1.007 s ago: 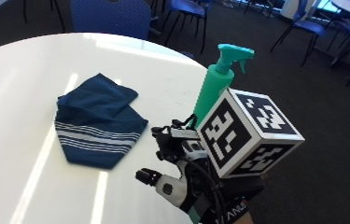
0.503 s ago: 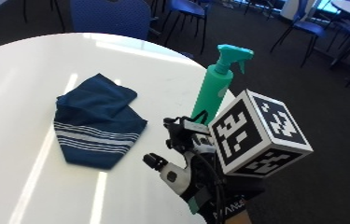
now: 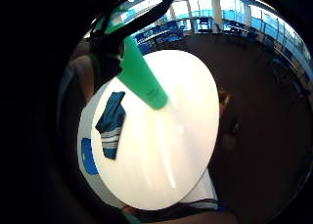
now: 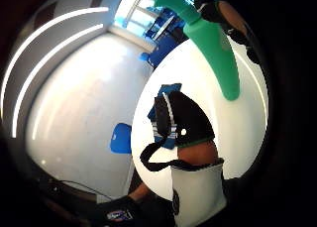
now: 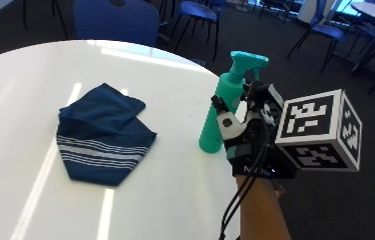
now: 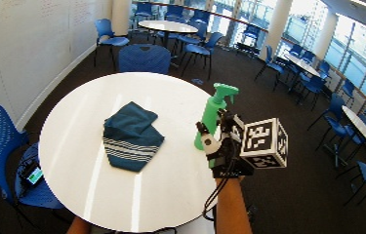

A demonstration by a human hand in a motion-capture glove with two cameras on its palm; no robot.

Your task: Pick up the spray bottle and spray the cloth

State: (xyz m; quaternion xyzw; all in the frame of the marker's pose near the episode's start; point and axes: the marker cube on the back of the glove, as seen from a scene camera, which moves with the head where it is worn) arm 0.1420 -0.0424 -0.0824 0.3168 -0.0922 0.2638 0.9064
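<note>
Gloved right hand [image 5: 247,132] gripping green spray bottle [image 5: 223,107], fingers curling round its body; folded blue cloth [image 5: 100,132] lying left of hand on white round table [image 5: 27,80]; blue chairs [image 6: 140,56] beyond.

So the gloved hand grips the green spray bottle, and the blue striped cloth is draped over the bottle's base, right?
Not quite. The gloved hand grips the green spray bottle, but the blue striped cloth lies flat on the white table, apart from the bottle, as the outside view shows.

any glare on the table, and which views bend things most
Outside view: bright streaks of glare run across the table beside the cloth. Both palm views: strong fisheye bending, dark round edges, bottle stretched. Wide outside view: mild bending at the room's edges.
</note>
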